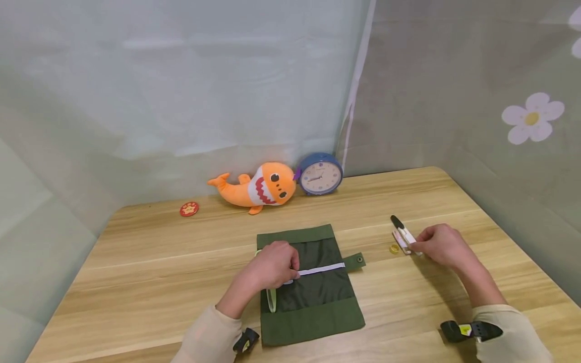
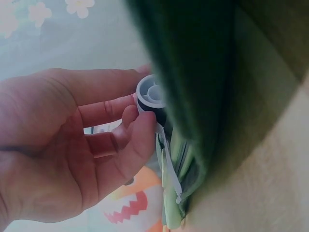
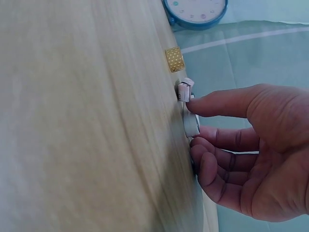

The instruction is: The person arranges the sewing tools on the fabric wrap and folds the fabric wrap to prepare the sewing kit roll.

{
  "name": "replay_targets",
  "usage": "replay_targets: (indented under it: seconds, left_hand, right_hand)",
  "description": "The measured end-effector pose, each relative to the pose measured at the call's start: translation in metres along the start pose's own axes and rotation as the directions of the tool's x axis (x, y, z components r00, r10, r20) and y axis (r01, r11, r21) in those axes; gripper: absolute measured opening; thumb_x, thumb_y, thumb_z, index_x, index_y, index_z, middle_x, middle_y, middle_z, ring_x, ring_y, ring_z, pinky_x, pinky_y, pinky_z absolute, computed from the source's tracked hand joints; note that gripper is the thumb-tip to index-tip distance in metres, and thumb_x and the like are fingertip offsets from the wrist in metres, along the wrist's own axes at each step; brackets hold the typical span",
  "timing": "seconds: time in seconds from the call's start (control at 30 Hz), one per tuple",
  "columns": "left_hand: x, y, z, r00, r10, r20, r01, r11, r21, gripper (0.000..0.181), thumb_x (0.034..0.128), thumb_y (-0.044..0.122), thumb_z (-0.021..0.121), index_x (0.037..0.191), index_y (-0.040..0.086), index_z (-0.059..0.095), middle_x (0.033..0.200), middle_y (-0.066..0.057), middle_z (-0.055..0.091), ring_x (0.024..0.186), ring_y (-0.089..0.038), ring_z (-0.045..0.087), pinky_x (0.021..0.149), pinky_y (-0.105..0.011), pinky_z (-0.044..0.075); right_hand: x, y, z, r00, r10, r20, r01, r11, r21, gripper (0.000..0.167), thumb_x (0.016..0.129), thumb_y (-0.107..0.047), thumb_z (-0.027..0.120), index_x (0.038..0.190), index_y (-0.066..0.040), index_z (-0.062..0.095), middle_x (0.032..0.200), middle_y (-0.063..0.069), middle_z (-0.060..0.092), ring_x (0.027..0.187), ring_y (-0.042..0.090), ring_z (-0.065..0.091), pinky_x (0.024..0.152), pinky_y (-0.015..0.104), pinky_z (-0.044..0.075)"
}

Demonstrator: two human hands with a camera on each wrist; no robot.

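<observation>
A dark green fabric roll-up pouch [image 1: 313, 325] lies unfolded, a white elastic band [image 1: 322, 268] across its middle. Over its left part, my left hand [image 1: 274, 264] holds a small spool [image 2: 150, 92] with a white rim and dark side between thumb and fingers, at the band. A light green long object [image 1: 272, 300] sits beside it, partly hidden by the hand. To the right, my right hand [image 1: 445, 245] pinches the white end of a slim tool with a black tip [image 1: 397, 222]. Touching or close to that tool are a pinkish narrow piece [image 1: 399, 241] and a gold thimble-like ring [image 1: 394, 249].
Along the back of the wooden table [image 1: 172, 272] are an orange shark plush [image 1: 277, 184], a blue round clock [image 1: 320, 174] and a red round badge [image 1: 189, 209]. The pouch's snap tab [image 1: 356, 261] sticks out rightward. Fabric curtains stand behind the table and at its sides.
</observation>
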State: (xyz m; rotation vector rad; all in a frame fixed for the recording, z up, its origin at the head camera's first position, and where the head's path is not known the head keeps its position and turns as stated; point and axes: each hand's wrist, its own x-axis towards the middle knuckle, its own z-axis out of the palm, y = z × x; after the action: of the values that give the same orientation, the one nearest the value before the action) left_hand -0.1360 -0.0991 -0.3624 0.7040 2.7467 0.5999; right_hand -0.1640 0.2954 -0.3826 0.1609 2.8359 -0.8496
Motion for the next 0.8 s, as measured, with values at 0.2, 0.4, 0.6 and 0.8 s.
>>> replay_targets:
  seconds: [0.2, 0.4, 0.6, 0.8]
  left_hand:
    - [-0.0002, 0.0001, -0.0008, 1.000, 0.002, 0.002, -0.002, 1.000, -0.004, 0.025, 0.0876, 0.008, 0.085, 0.072, 0.013, 0.066, 0.076, 0.001, 0.058, 0.076, -0.016, 0.052, 0.071, -0.038, 0.047]
    - [-0.0003, 0.0003, -0.0005, 1.000, 0.000, 0.004, 0.000, 1.000, -0.005, 0.025, 0.0876, 0.009, 0.085, 0.072, 0.013, 0.066, 0.076, 0.001, 0.057, 0.076, -0.016, 0.052, 0.070, -0.037, 0.046]
    - [-0.0002, -0.0004, 0.0007, 1.000, 0.004, 0.006, -0.004, 1.000, -0.002, 0.025, 0.0877, 0.009, 0.085, 0.072, 0.013, 0.066, 0.076, 0.001, 0.057, 0.076, -0.016, 0.052, 0.070, -0.037, 0.046]
    - [-0.0005, -0.0004, 0.0004, 1.000, 0.011, -0.001, -0.011, 1.000, 0.001, 0.025, 0.0875, 0.008, 0.085, 0.072, 0.013, 0.066, 0.076, 0.000, 0.057, 0.076, -0.016, 0.052, 0.070, -0.037, 0.046]
  right_hand:
    - [0.0000, 0.0000, 0.0010, 1.000, -0.009, -0.024, 0.009, 1.000, -0.016, 0.025, 0.090, -0.025, 0.079, 0.090, -0.001, 0.071, 0.077, 0.006, 0.065, 0.073, 0.022, 0.057, 0.063, 0.034, 0.042]
    - [-0.0003, 0.0003, 0.0021, 0.998, -0.024, -0.064, 0.022, 0.999, -0.035, 0.027, 0.089, -0.027, 0.078, 0.091, -0.001, 0.071, 0.082, 0.008, 0.067, 0.077, 0.024, 0.057, 0.063, 0.033, 0.042]
    - [0.0006, 0.0023, 0.0021, 0.996, -0.026, -0.089, 0.024, 1.000, -0.014, 0.033, 0.090, -0.029, 0.076, 0.099, 0.001, 0.067, 0.088, 0.012, 0.067, 0.080, 0.025, 0.058, 0.064, 0.032, 0.043]
    - [0.0020, 0.0065, 0.0022, 0.994, -0.037, -0.099, 0.042, 0.998, 0.046, 0.035, 0.093, -0.029, 0.075, 0.105, 0.003, 0.066, 0.086, 0.010, 0.070, 0.076, 0.021, 0.060, 0.062, 0.032, 0.044]
